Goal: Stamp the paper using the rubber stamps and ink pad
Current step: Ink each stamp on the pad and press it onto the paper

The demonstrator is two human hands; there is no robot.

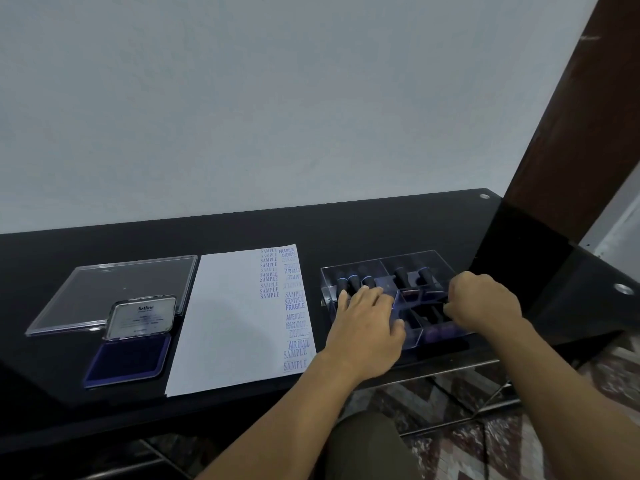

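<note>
Right of the paper (235, 323), the left hand (367, 317) lies spread on the stamp box (408, 259). The right hand (485, 303) curls inside, its hold hidden. Yanking one of the stamps (354, 283) could tip the box. The ink pad (128, 358) lies open left of the paper.

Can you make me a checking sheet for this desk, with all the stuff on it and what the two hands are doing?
Surface: black table, glossy.
Job's things: white paper with blue stamp marks down its right edge; ink pad open, left of the paper; clear stamp box right of the paper, with black-handled stamps in its compartments.
Clutter: clear flat lid behind the ink pad.
Grips: left grip, a bare hand, lies with straight fingers on the stamp box; right grip is curled in the box, and whether it holds a stamp cannot be told.
Cables: nothing seen.
Surroundings: pale wall, brown post, patterned floor.
</note>
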